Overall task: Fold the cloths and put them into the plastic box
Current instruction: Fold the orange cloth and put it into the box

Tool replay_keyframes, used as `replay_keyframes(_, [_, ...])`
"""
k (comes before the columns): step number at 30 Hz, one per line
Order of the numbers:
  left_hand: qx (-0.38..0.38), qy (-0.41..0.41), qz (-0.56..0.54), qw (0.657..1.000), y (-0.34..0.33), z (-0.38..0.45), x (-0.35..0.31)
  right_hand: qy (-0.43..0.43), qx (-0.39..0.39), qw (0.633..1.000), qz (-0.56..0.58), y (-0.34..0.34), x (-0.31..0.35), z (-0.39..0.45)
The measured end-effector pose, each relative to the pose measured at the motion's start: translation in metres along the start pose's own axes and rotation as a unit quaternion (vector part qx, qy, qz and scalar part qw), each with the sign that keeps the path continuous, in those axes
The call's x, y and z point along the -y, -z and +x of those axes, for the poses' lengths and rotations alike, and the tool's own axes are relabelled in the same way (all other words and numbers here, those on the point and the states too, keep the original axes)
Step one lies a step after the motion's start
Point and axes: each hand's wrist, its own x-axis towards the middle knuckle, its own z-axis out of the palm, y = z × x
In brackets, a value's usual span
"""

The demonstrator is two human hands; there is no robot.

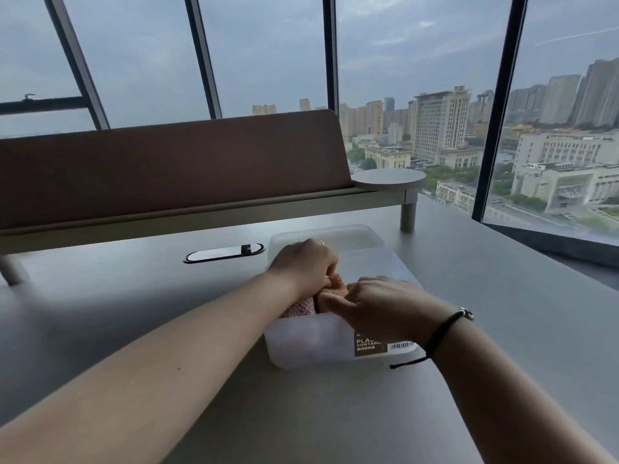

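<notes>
Our left hand has its fingers curled down, pinching the pink cloth; our right hand grips the same cloth from the near side, thumb tucked in. The cloth sits inside the plastic box on the table, its lid just behind. We judge the step as packing; next, press the cloth flat and release
</notes>
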Motion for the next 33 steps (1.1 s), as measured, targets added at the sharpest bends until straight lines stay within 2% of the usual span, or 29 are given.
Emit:
replay_keyframes(2, [-0.028, 0.009, -0.030, 0.999, 0.005, -0.005, 0.005, -0.021, -0.077, 0.996, 0.040, 0.000, -0.009, 0.001])
replay_keyframes(3, [-0.046, 0.020, -0.059, 0.997, 0.009, -0.008, 0.009, -0.038, -0.151, 0.985, 0.068, 0.002, -0.016, 0.003])
replay_keyframes(5, [-0.098, 0.047, -0.129, 0.986, 0.015, -0.016, 0.022, -0.068, -0.329, 0.934, 0.121, 0.004, -0.036, 0.007])
replay_keyframes(6, [-0.118, 0.068, -0.158, 0.978, 0.015, -0.022, 0.031, -0.084, -0.382, 0.905, 0.165, 0.003, -0.043, 0.009])
replay_keyframes(7, [-0.126, 0.089, -0.177, 0.972, 0.013, -0.029, 0.039, -0.100, -0.394, 0.882, 0.238, 0.000, -0.048, 0.011])
replay_keyframes(9, [-0.101, 0.138, -0.220, 0.960, 0.007, -0.043, 0.054, -0.120, -0.331, 0.840, 0.413, -0.010, -0.049, 0.016])
replay_keyframes(10, [-0.081, 0.175, -0.273, 0.943, 0.004, -0.051, 0.061, -0.127, -0.298, 0.817, 0.477, -0.015, -0.045, 0.018])
replay_keyframes(12, [-0.062, 0.248, -0.417, 0.872, 0.001, -0.066, 0.073, -0.139, -0.258, 0.779, 0.554, -0.021, -0.034, 0.021])
replay_keyframes(14, [-0.083, 0.295, -0.536, 0.787, -0.003, -0.084, 0.090, -0.132, -0.209, 0.752, 0.612, -0.025, -0.015, 0.023])
replay_keyframes(16, [-0.112, 0.328, -0.609, 0.713, -0.001, -0.105, 0.102, -0.129, -0.183, 0.748, 0.625, -0.033, 0.001, 0.026])
replay_keyframes(18, [-0.136, 0.338, -0.646, 0.670, 0.003, -0.128, 0.112, -0.134, -0.180, 0.754, 0.617, -0.038, 0.019, 0.029])
replay_keyframes(22, [-0.163, 0.317, -0.686, 0.634, 0.010, -0.177, 0.128, -0.141, -0.183, 0.712, 0.663, -0.051, 0.061, 0.040])
replay_keyframes(27, [-0.198, 0.333, -0.639, 0.664, 0.018, -0.215, 0.137, -0.155, -0.179, 0.650, 0.722, -0.069, 0.102, 0.055])
replay_keyframes(30, [-0.222, 0.304, -0.596, 0.709, 0.019, -0.220, 0.146, -0.131, -0.116, 0.617, 0.767, -0.075, 0.107, 0.053])
replay_keyframes(33, [-0.214, 0.289, -0.624, 0.694, 0.018, -0.220, 0.149, -0.098, -0.041, 0.584, 0.805, -0.076, 0.103, 0.048])
